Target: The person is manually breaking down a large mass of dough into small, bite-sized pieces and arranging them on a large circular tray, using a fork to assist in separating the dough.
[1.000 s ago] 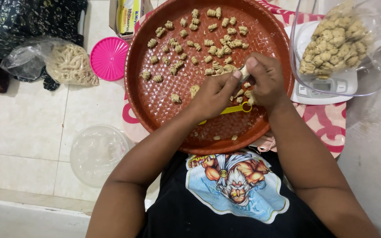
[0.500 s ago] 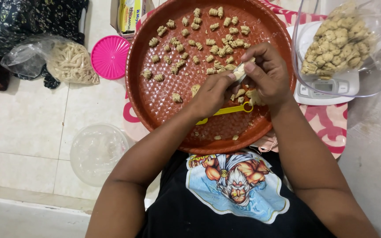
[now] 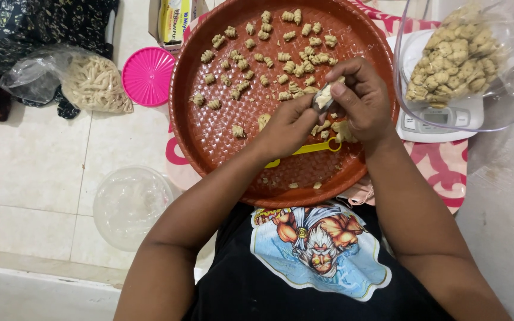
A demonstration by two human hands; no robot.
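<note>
A round brown tray [image 3: 209,137] lies in front of me with several small shaped dough pieces [image 3: 256,57] scattered over its far half. My left hand [image 3: 290,128] and my right hand [image 3: 361,101] meet above the tray's right side, both pinching one pale dough piece [image 3: 323,97] between their fingertips. A yellow plastic tool [image 3: 304,150] lies on the tray under my hands. A few more dough bits sit beside my right palm.
A clear bowl [image 3: 510,71] of shaped dough pieces rests on a white kitchen scale [image 3: 441,122] at the right. A pink lid [image 3: 148,76], a plastic bag of pale strips [image 3: 93,83], a yellow box [image 3: 175,21] and a clear lid [image 3: 129,205] lie on the tiled floor at the left.
Both hands have lifted slightly and shifted a little toward the tray's far side, still working the same dough piece between the fingers.
</note>
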